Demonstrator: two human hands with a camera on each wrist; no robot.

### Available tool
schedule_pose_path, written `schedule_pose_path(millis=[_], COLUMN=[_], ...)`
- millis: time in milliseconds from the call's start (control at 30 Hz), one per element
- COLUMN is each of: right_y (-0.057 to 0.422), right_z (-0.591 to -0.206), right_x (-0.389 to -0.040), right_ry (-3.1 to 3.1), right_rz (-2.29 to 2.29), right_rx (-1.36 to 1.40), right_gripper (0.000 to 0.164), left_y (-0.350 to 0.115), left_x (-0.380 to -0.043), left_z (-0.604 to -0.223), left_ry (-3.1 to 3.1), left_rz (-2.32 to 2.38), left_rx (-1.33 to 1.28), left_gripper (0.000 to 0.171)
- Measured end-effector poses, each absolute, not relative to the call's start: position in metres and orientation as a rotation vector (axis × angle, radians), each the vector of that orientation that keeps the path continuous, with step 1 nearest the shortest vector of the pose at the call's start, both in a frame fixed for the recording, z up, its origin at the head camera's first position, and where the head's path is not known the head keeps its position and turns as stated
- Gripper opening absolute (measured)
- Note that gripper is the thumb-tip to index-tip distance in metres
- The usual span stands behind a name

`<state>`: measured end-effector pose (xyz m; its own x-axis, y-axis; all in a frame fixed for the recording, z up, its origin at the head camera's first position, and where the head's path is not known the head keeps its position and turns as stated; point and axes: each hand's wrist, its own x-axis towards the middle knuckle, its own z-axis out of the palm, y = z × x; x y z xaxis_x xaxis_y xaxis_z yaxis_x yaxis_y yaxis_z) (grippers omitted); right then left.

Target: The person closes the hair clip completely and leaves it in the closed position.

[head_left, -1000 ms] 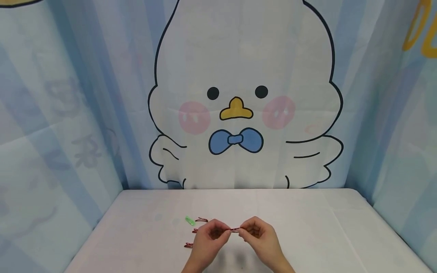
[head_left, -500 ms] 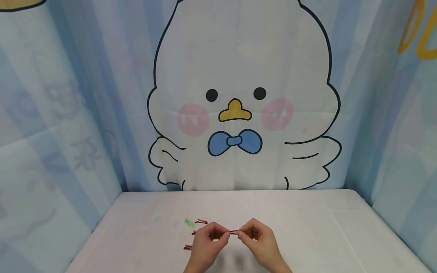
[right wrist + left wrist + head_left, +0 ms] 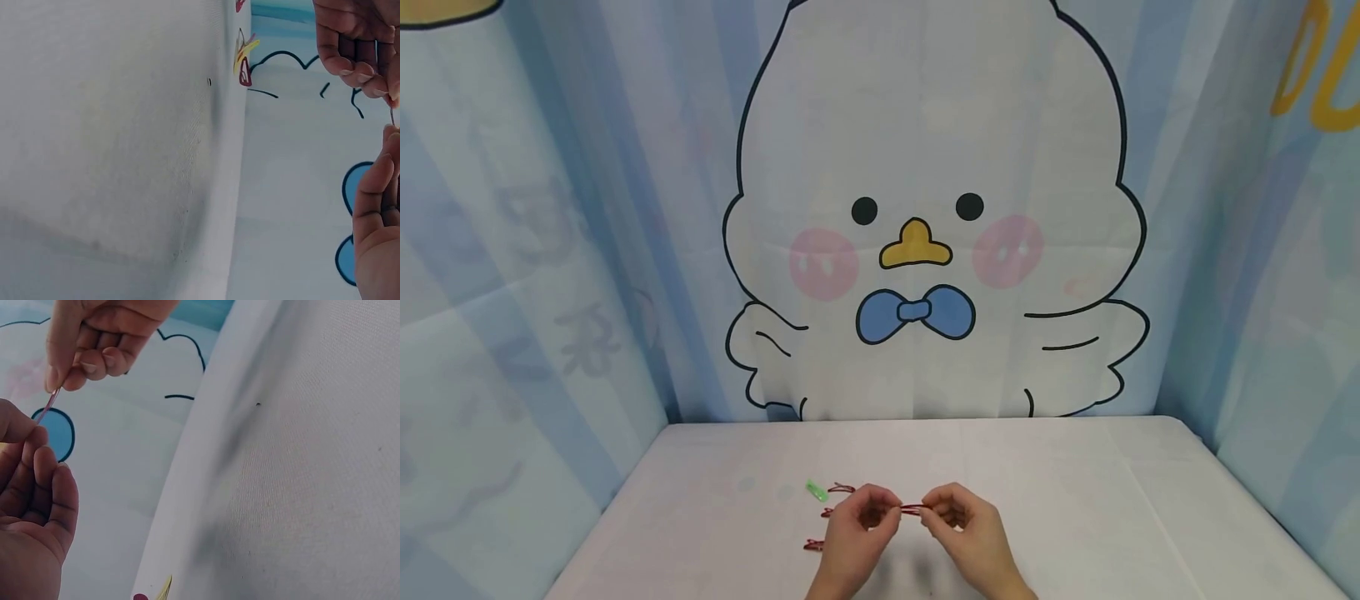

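In the head view a thin red snap hair clip (image 3: pixel 912 509) spans the gap between the two hands above the white table. My left hand (image 3: pixel 857 533) pinches one end of it between thumb and forefinger. At the other end, thumb and forefinger of my right hand (image 3: pixel 973 533) pinch it too. Two narrow strips of the clip show a little apart. Seen from the left wrist, only the slim middle of the clip (image 3: pixel 47 407) shows, as the fingertips cover its ends.
Left of the hands lie a green hair clip (image 3: pixel 817 491) and red hair clips, one at the back (image 3: pixel 842 487), one in the middle (image 3: pixel 827 512) and one nearer (image 3: pixel 813 546), the latter two partly behind the left hand. A printed curtain (image 3: pixel 925 367) stands behind the table (image 3: pixel 1075 483).
The clip's two strips show more clearly apart than a second ago. Both hands have shifted very slightly, still pinching its ends, and the head view has tilted a little.
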<state>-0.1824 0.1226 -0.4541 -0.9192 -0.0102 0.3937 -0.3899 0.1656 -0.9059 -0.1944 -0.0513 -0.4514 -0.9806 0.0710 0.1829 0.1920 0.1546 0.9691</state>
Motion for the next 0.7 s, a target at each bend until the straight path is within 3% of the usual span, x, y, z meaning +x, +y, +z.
schedule_pose_path(millis=[700], right_y=[0.1322], right_z=[-0.452], right_x=[-0.1839], right_ry=[-2.3], right_rz=[1.619], right_rx=[0.508], right_gripper=[0.009], left_y=[-0.0535], left_x=[-0.1971], left_z=[-0.4562], left_ry=[-2.328], left_rz=[-2.033], left_rx=[-0.268], left_gripper=[0.014])
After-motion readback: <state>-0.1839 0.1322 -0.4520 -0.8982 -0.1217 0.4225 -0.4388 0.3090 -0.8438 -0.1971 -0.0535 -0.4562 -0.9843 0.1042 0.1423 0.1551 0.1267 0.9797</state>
